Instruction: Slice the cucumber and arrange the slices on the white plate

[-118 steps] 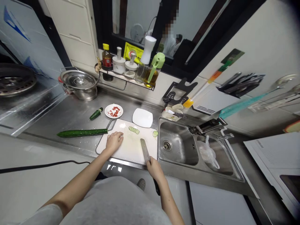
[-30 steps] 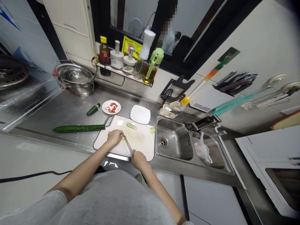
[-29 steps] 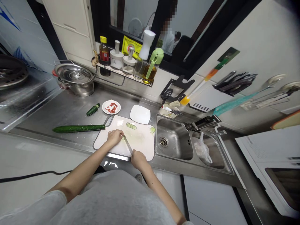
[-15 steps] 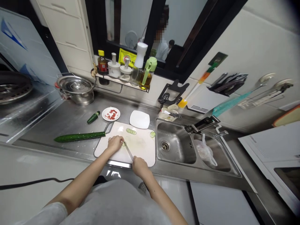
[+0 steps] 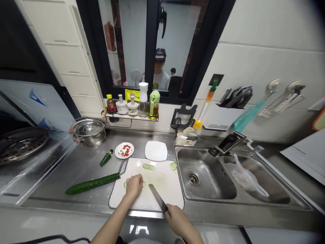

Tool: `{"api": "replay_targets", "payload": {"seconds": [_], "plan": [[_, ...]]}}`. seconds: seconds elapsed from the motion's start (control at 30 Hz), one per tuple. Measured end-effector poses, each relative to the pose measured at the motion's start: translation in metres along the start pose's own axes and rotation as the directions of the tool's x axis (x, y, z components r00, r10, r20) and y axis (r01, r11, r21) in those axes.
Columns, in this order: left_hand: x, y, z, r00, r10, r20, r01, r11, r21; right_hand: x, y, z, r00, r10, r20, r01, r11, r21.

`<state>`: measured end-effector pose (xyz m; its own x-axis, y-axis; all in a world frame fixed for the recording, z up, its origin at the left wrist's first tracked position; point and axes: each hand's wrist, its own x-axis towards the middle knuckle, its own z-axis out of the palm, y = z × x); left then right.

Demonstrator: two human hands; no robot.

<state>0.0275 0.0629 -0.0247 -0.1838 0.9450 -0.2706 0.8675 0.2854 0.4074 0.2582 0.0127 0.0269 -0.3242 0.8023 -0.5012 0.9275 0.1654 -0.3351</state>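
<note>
My left hand [image 5: 134, 185] is closed, fingers curled down over cucumber slices [image 5: 144, 184] on the white cutting board [image 5: 162, 195]. Green-edged slices peek out on both sides of it; what lies under the palm is hidden. My right hand [image 5: 175, 217] grips a kitchen knife [image 5: 157, 198] by its handle. The blade lies low over the board, pointing up and left, apart from the slices. A fanned row of cucumber slices [image 5: 148, 166] rests near the board's far edge, and a small pile of slices [image 5: 173, 166] is in its far right corner.
A long cucumber [image 5: 92, 183] lies left of the board, near a short cucumber piece [image 5: 106, 157]. Behind stand a plate of chopped red pieces [image 5: 124, 150] and a white dish [image 5: 155, 150]. A double sink [image 5: 205, 173] is to the right, a lidded pot [image 5: 88, 132] to the left.
The knife has moved away from my left hand, toward the right and nearer me. My left hand now covers the slices more. The view has tilted upward.
</note>
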Motion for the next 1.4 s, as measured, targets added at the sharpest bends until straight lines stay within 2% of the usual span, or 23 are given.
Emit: {"api": "replay_targets", "payload": {"seconds": [0.13, 0.27, 0.37, 0.53, 0.63, 0.77, 0.9, 1.03, 1.17, 1.27, 1.4], "plan": [[-0.004, -0.006, -0.005, 0.999, -0.031, -0.016, 0.029, 0.996, -0.081, 0.003, 0.008, -0.001, 0.997, 0.042, -0.068, -0.037, 0.996, 0.077], [-0.010, -0.031, -0.012, 0.991, -0.111, -0.071, 0.105, 0.991, -0.087, 0.009, 0.011, -0.001, 0.994, 0.053, -0.097, -0.040, 0.990, 0.134], [-0.013, -0.053, -0.011, 0.982, -0.146, -0.122, 0.146, 0.989, -0.015, 0.010, 0.011, -0.003, 0.994, 0.062, -0.090, -0.050, 0.990, 0.133], [-0.012, -0.071, 0.003, 0.970, -0.060, -0.235, 0.071, 0.997, 0.040, 0.007, 0.006, -0.007, 0.995, 0.058, -0.082, -0.050, 0.993, 0.105], [-0.010, -0.077, 0.009, 0.967, -0.030, -0.254, 0.030, 1.000, -0.005, 0.005, 0.005, -0.009, 0.996, 0.063, -0.065, -0.056, 0.993, 0.106], [-0.010, -0.079, 0.010, 0.963, -0.040, -0.268, 0.034, 0.999, -0.028, 0.004, 0.009, -0.009, 0.995, 0.080, -0.056, -0.073, 0.990, 0.117], [-0.007, -0.057, 0.006, 0.957, 0.026, -0.290, -0.033, 0.999, -0.018, 0.004, 0.016, -0.010, 0.991, 0.107, -0.074, -0.097, 0.986, 0.138], [0.013, -0.009, 0.000, 0.956, 0.214, -0.199, -0.225, 0.974, -0.034, 0.007, 0.019, -0.014, 0.989, 0.112, -0.100, -0.097, 0.985, 0.143], [0.042, 0.031, -0.002, 0.957, 0.263, -0.120, -0.257, 0.964, 0.065, 0.009, 0.019, -0.016, 0.988, 0.112, -0.104, -0.097, 0.985, 0.141], [0.057, 0.043, 0.001, 0.966, 0.253, -0.047, -0.242, 0.956, 0.168, 0.009, 0.018, -0.017, 0.987, 0.129, -0.093, -0.115, 0.984, 0.134], [0.063, 0.041, 0.005, 0.960, 0.281, -0.014, -0.269, 0.931, 0.246, 0.006, 0.018, -0.015, 0.987, 0.134, -0.091, -0.120, 0.983, 0.140]]}}
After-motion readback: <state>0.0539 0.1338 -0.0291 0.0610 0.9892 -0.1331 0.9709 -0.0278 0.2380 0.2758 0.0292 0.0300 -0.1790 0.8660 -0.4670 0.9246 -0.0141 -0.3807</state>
